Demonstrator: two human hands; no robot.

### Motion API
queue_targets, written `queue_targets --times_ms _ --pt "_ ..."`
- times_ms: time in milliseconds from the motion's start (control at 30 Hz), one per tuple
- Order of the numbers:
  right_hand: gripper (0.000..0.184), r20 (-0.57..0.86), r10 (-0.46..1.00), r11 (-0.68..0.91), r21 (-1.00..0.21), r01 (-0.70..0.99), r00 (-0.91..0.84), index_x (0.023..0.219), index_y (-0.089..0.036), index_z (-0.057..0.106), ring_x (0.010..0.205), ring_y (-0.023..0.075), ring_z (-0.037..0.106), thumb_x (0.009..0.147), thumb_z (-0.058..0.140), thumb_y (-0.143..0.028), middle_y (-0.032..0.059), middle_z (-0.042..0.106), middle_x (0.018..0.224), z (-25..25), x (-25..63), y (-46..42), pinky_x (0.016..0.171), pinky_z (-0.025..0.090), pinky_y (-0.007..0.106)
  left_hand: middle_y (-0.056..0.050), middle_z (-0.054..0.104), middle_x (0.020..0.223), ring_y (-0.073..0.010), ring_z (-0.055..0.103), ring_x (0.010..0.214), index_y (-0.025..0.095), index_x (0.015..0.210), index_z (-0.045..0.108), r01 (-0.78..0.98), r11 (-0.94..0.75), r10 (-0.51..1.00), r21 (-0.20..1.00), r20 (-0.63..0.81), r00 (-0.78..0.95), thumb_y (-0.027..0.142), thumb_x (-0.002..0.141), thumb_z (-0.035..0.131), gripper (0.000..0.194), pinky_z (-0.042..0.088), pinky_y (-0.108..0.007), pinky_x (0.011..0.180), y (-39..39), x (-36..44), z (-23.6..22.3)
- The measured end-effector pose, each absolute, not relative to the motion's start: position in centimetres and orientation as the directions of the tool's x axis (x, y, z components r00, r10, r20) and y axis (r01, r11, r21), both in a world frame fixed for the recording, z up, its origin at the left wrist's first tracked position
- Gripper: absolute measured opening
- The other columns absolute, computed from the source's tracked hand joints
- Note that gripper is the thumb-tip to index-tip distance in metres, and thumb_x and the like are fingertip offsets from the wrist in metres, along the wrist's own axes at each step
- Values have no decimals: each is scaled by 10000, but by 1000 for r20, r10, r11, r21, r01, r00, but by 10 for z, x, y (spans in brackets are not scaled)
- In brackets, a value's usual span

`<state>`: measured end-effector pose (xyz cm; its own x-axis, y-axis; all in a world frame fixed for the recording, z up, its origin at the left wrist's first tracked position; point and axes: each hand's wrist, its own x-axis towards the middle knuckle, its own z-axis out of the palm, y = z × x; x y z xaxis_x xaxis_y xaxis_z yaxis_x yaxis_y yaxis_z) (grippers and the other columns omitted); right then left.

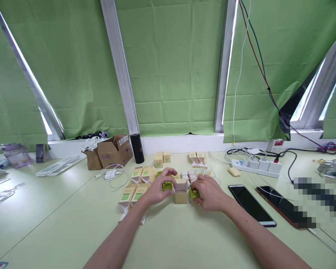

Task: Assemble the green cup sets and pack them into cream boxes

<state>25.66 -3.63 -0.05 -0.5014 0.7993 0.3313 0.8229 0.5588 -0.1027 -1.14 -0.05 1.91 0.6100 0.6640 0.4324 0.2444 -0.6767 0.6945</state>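
In the head view, my left hand is left of a small cardboard box, its fingers curled around a small olive-green case. On the box's other side, my right hand pinches a rounded olive-green piece between thumb and fingers. The box stands upright on the table, with a pale inner flap raised at its top. Behind it are several small pinkish-white pieces. Left of my left hand lie several beige cartons with green labels and white flaps.
Two phones, one dark with a white edge and one in a brown case, lie to the right. A power strip with cables stands behind them. A brown cardboard box and a black cylinder stand at the back left.
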Motion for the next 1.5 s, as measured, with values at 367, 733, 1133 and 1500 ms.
queue_targets --times_ms 367,733,1133,1500 --pt "212 348 787 566 -82 820 -509 915 -205 731 947 285 611 719 801 -246 72 736 883 -3 258 -35 793 380 377 -120 749 1188 -303 665 1174 216 1066 802 397 -557 820 730 407 402 396 978 610 278 511 -449 1056 5 2 -2" --pt "272 762 611 636 -311 706 -214 1189 -216 682 1030 315 628 934 659 -306 117 746 1078 -5 272 -22 863 520 468 -133 724 1289 -279 659 1131 207 1298 706 198 -466 845 862 367 388 339 883 737 436 516 -451 1039 8 1 -6" --pt "386 689 709 680 -609 407 -153 1384 -264 597 1106 274 703 1003 571 -315 125 687 1353 -19 238 -31 649 606 324 -147 719 1309 -300 667 1188 195 1398 652 159 -471 818 868 361 448 272 906 694 500 527 -464 1046 6 2 -8" --pt "377 693 675 693 -479 539 -252 1418 -274 545 1144 262 704 1043 515 -285 105 673 1392 -27 245 -23 821 630 380 -143 703 1331 -291 659 1172 209 1393 664 154 -474 818 867 368 442 245 883 682 512 528 -465 1041 5 3 -8"
